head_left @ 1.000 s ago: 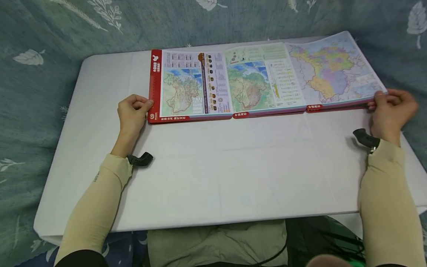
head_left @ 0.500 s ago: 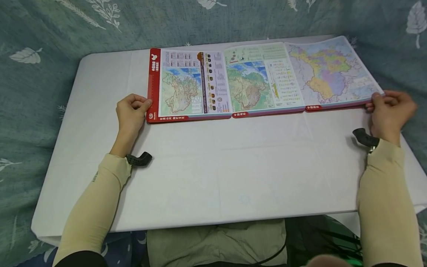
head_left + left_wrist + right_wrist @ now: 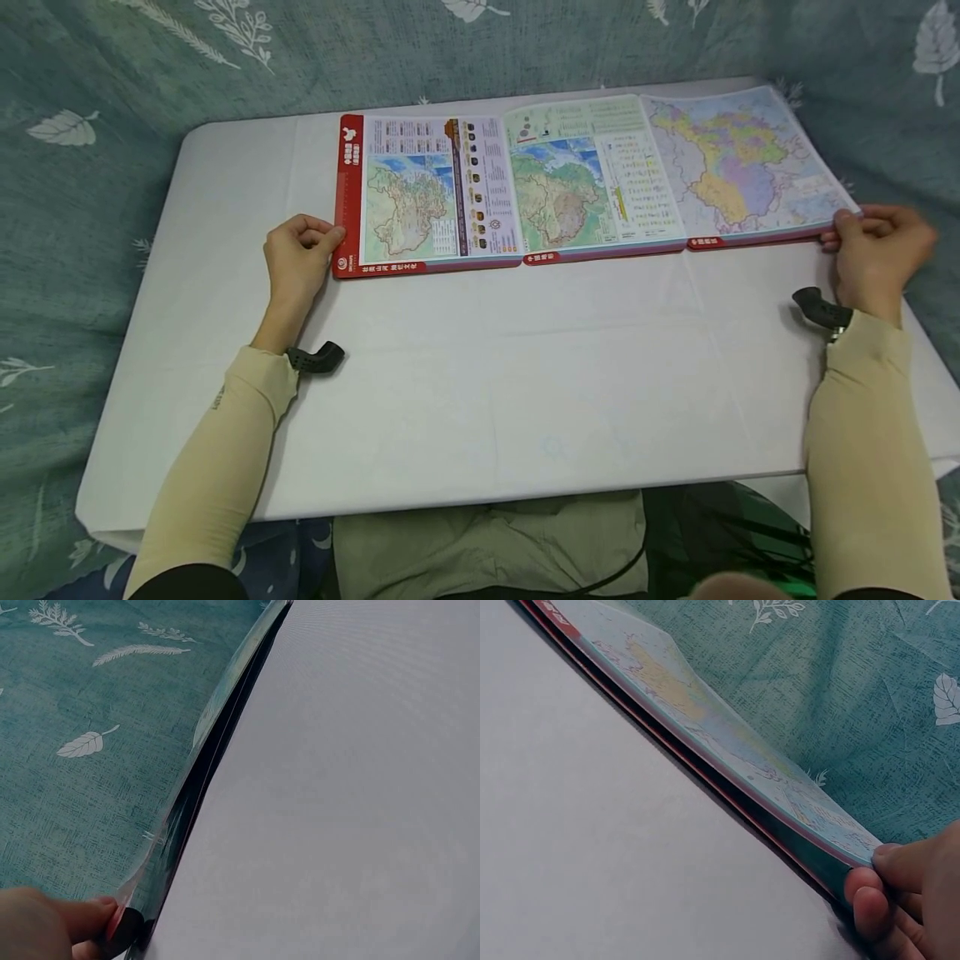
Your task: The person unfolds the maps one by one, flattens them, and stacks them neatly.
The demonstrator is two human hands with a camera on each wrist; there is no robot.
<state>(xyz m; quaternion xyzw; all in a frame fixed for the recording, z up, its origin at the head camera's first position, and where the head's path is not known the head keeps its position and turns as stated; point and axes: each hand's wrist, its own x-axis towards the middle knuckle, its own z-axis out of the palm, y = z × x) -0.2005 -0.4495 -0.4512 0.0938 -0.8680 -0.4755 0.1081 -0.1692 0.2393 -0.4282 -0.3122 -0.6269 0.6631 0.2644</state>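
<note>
A folding map (image 3: 592,183) lies spread across the back of the white table, its three panels side by side with red tabs along the near edge. My left hand (image 3: 296,254) pinches its red left border between thumb and fingers. In the left wrist view, the fingertips (image 3: 94,915) grip the map's corner. At the other end, my right hand (image 3: 885,250) holds the near right corner, thumb on top and fingers beneath. The right wrist view shows the map's layered edge (image 3: 705,765) with dark gaps between the layers, and the thumb (image 3: 900,866) pressing the printed side.
The white-covered table (image 3: 525,383) stretches from the map toward the person's lap. A green curtain with white leaf prints (image 3: 555,50) hangs behind and at both sides. Each wrist carries a black camera mount (image 3: 318,358).
The map's right panel has come down, its far right corner sinking toward the table. My right hand has shifted slightly left and lower with it. The left hand keeps its pinch.
</note>
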